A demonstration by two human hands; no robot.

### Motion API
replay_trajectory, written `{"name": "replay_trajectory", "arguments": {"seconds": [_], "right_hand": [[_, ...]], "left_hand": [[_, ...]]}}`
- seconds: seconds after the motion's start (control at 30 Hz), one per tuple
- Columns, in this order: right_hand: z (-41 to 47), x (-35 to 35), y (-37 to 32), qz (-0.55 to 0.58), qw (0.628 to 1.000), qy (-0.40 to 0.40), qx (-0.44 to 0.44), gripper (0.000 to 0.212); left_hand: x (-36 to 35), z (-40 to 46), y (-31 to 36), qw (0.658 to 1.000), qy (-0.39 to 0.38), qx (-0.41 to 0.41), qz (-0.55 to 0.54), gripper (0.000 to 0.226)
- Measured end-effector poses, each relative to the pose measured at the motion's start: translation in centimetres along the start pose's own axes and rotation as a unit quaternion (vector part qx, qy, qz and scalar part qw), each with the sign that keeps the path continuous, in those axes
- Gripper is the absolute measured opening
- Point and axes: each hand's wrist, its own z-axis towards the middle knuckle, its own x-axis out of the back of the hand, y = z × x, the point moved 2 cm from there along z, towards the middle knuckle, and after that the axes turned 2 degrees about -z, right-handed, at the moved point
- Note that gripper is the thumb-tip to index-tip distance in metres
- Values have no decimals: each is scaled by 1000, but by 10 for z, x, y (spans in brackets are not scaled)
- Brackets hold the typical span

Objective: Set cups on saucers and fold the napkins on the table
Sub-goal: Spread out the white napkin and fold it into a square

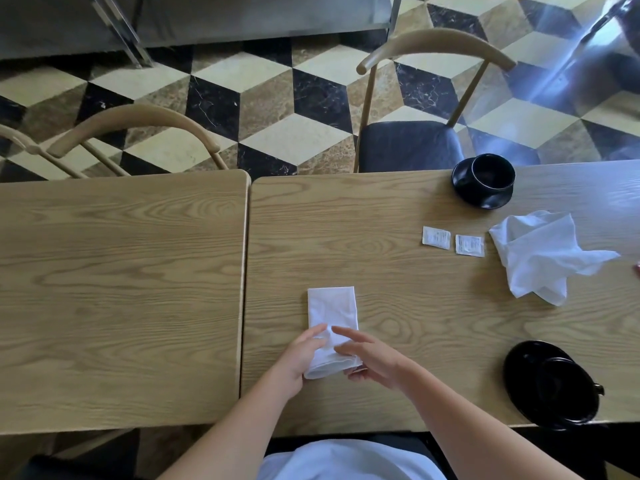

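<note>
A white napkin (332,311), folded into a narrow rectangle, lies on the right wooden table (398,278). My left hand (300,358) grips its near left end, fingers on top. My right hand (369,360) holds the near right end, thumb under the fold, fingers stretched above. A crumpled white napkin (543,254) lies at the right. A black cup (491,173) stands on a black saucer (479,199) at the far edge. Another black cup (557,384) stands on a black saucer (519,362) near the front right edge.
Two small white sachets (436,236) (469,244) lie between the far cup and the crumpled napkin. A second wooden table (117,289) adjoins on the left. Two chairs (415,140) (138,126) stand beyond the tables on a patterned tile floor.
</note>
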Motion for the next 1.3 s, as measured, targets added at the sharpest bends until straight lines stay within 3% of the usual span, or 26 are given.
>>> {"name": "replay_trajectory", "arguments": {"seconds": [0.17,0.33,0.47,0.63,0.77,0.87,0.93,1.0,1.1,1.17,1.3], "right_hand": [[-1,-3,-7,-65,997,48,-19,46],[4,-2,-7,-96,989,100,-50,35],[8,0,-8,-69,989,119,-49,20],[7,6,-13,-7,994,99,-50,39],[4,17,-17,41,998,0,-37,53],[2,23,-21,12,1000,-5,-15,51],[3,28,-25,-39,998,39,5,38],[6,32,-31,-78,995,64,21,12],[11,40,-38,-133,981,139,38,14],[13,42,-43,-144,974,170,49,21],[15,43,-45,-99,979,164,76,22]], "left_hand": [[-4,2,3,996,-16,59,-58,29],[-7,5,-3,991,-6,128,-48,28],[-3,7,-4,987,11,146,-62,22],[-4,8,6,984,15,154,-93,9],[-5,11,23,978,-26,133,-161,26],[-4,11,36,968,-87,131,-195,64],[-3,10,42,973,-98,124,-166,69],[-3,8,45,989,-77,101,-77,47],[-1,13,48,990,34,-1,138,9],[1,17,53,962,106,-83,239,6],[-1,26,59,956,98,-140,237,11]]}}
